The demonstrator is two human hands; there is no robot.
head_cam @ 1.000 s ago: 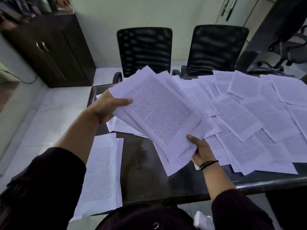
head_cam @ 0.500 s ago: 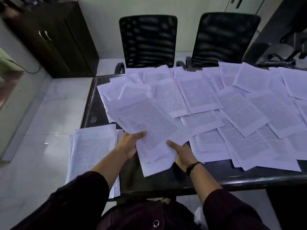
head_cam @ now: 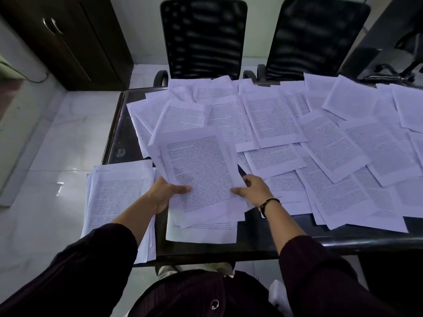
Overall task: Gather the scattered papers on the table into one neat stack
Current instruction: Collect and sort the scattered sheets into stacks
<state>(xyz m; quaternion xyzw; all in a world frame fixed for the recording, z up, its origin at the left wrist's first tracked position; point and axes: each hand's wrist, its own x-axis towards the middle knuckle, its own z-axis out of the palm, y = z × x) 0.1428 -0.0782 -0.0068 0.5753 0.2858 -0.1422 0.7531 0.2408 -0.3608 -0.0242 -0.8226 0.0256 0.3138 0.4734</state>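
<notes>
I hold a bundle of printed sheets (head_cam: 201, 170) low over the near part of the dark table (head_cam: 119, 124). My left hand (head_cam: 166, 193) grips its lower left edge with the thumb on top. My right hand (head_cam: 253, 189) grips the lower right edge, a dark band on its wrist. Under the bundle, another sheet (head_cam: 201, 233) lies flat near the front edge. A separate pile of papers (head_cam: 119, 195) sits at the table's near left corner and overhangs it. Several scattered sheets (head_cam: 332, 143) cover the middle and right of the table, overlapping each other.
Two black mesh office chairs (head_cam: 203, 37) (head_cam: 318, 35) stand at the far side. A dark wooden cabinet (head_cam: 66, 40) stands at the back left on the pale tiled floor (head_cam: 45, 156). The table's rounded front rail (head_cam: 343, 243) runs below my right forearm.
The bundle came down from chest height toward the table and turned from a slant to nearly upright. Both hands drew closer together at its lower edge.
</notes>
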